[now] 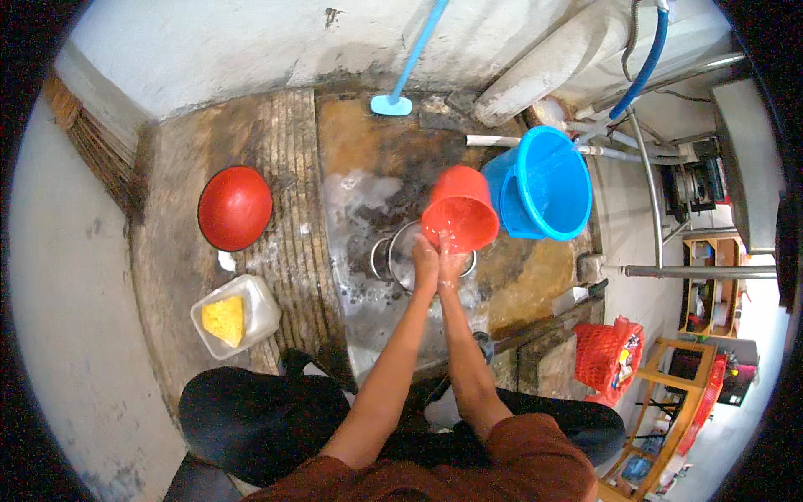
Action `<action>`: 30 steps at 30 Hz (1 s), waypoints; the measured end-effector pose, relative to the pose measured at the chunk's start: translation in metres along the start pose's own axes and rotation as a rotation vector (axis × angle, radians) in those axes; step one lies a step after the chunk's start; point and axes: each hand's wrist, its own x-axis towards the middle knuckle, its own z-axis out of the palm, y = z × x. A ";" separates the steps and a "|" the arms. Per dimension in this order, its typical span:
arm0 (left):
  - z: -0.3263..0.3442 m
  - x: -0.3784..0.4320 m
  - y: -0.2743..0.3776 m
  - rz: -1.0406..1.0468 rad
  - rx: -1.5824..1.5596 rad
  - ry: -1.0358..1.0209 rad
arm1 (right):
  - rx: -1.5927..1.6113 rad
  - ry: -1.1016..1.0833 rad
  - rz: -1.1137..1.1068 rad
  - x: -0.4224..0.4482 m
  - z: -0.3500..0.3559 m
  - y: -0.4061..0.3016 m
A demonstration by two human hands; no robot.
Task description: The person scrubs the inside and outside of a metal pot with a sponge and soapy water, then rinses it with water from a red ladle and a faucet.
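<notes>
A red plastic pail [461,194] is tilted with its mouth towards me, over a metal pot [401,254] with loop handles. My left hand [425,258] holds the near left part of the pail's rim. Close beside it, my right hand [450,260] grips the same rim, with fingers reaching over into the mouth. Both hands look wet, and water glistens inside the pail. The hands and the pail hide much of the pot. Whitish suds [361,191] lie on the wet floor around the pot.
A blue bucket [546,188] stands right of the pail, beneath a blue hose [643,66]. At left are a red bowl [235,207] and a plastic tub [270,307] holding a yellow sponge-like piece [224,320]. A blue long-handled brush [392,105] leans on the wall. A red basket [593,357] sits right.
</notes>
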 end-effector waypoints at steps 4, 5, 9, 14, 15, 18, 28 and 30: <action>-0.015 0.016 -0.005 -0.146 -0.014 -0.140 | -0.068 0.064 -0.161 -0.002 0.007 0.016; -0.024 0.024 -0.010 -0.108 0.136 -0.160 | -0.043 0.056 -0.197 -0.008 0.017 0.012; -0.004 0.007 -0.004 -0.003 -0.050 -0.083 | -0.057 0.106 -0.215 -0.003 -0.004 0.019; 0.001 0.011 0.001 -0.016 -0.003 0.072 | -0.122 0.179 -0.307 0.001 -0.002 0.008; -0.007 0.017 0.000 0.022 -0.010 0.064 | -0.101 0.163 -0.307 -0.004 0.005 0.001; -0.022 0.033 -0.002 0.076 0.019 0.040 | -0.054 0.090 -0.309 -0.010 0.018 -0.024; -0.029 0.052 -0.006 0.272 0.438 -0.113 | -0.304 0.058 -0.220 -0.001 0.001 -0.013; -0.041 0.067 -0.005 0.320 0.539 -0.111 | -0.504 0.040 -0.378 0.002 -0.001 -0.002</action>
